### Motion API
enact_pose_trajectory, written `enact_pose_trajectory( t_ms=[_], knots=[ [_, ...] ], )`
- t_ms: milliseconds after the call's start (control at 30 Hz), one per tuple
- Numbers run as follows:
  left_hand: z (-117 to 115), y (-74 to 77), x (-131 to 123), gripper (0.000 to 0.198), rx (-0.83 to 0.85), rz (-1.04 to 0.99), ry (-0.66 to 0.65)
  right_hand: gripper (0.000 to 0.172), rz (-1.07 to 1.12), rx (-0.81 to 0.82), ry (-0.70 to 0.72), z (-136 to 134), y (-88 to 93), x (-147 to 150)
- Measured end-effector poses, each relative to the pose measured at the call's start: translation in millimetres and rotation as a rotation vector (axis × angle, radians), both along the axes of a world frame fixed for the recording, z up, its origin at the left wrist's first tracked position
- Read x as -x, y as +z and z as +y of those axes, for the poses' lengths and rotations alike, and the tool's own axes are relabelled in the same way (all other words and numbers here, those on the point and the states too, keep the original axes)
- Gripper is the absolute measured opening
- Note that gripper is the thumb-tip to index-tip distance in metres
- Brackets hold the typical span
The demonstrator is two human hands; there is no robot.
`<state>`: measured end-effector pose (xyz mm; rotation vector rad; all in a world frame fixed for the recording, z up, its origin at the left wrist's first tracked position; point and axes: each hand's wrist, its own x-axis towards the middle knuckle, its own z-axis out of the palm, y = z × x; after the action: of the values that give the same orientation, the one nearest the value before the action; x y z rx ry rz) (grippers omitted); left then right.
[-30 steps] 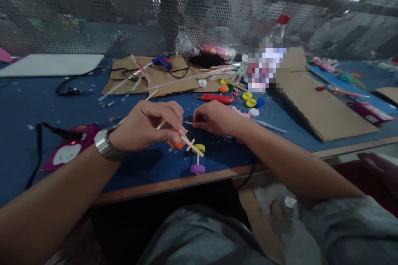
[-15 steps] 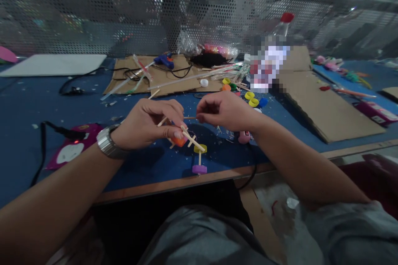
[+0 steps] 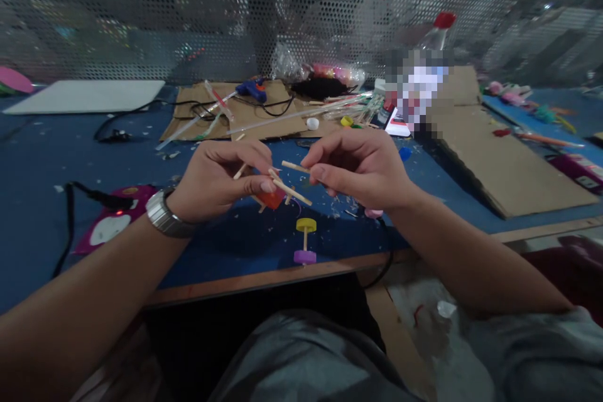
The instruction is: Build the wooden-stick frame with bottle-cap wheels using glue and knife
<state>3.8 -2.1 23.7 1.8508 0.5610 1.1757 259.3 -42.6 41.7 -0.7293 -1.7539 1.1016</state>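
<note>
My left hand (image 3: 226,179) is closed round a small frame of wooden sticks (image 3: 296,193) with an orange-red piece (image 3: 272,198) among them. Between the thumb and fingers of my right hand (image 3: 360,166) is a short wooden stick (image 3: 294,166), its free end pointing left toward the frame. The stick and the frame look close, but I cannot tell whether they touch. Below them, near the table's front edge, a pair of bottle caps, a yellow cap (image 3: 306,225) and a purple cap (image 3: 304,257), is joined by a short stick.
A blue glue gun (image 3: 252,90) lies on cardboard (image 3: 266,116) at the back. Right of it are loose sticks, a phone (image 3: 399,124) and a bottle with a red cap (image 3: 444,20). More cardboard (image 3: 513,163) lies right. A purple power strip (image 3: 110,220) with cables sits left.
My right hand has turned and brought its stick up close to the frame, with more of the stick showing. My left hand stays nearly in place, the frame shifting slightly.
</note>
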Motion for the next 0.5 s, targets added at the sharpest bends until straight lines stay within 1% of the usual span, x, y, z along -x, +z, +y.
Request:
enact_pose_trajectory(
  t_ms=[67, 167, 333, 500],
  knots=[
    [0.3, -0.3, -0.5, 0.029, -0.014, -0.008, -0.011, 0.027, 0.03, -0.014, 0.053, -0.4, -1.7, 1.0],
    [0.4, 0.0, -1.1, 0.029, -0.015, -0.009, -0.022, 0.018, 0.066, -0.01, 0.094, -0.9, -4.0, 2.5],
    [-1.1, 2.3, -1.5, 0.035, -0.011, 0.02, -0.011, 0.017, 0.043, 0.009, 0.095, -1.0, -5.4, 1.3],
    [-0.1, 2.2, -0.9, 0.035, -0.02, 0.023, -0.006, 0.014, 0.062, -0.006, 0.136, -0.2, -6.8, 0.8]
  ],
)
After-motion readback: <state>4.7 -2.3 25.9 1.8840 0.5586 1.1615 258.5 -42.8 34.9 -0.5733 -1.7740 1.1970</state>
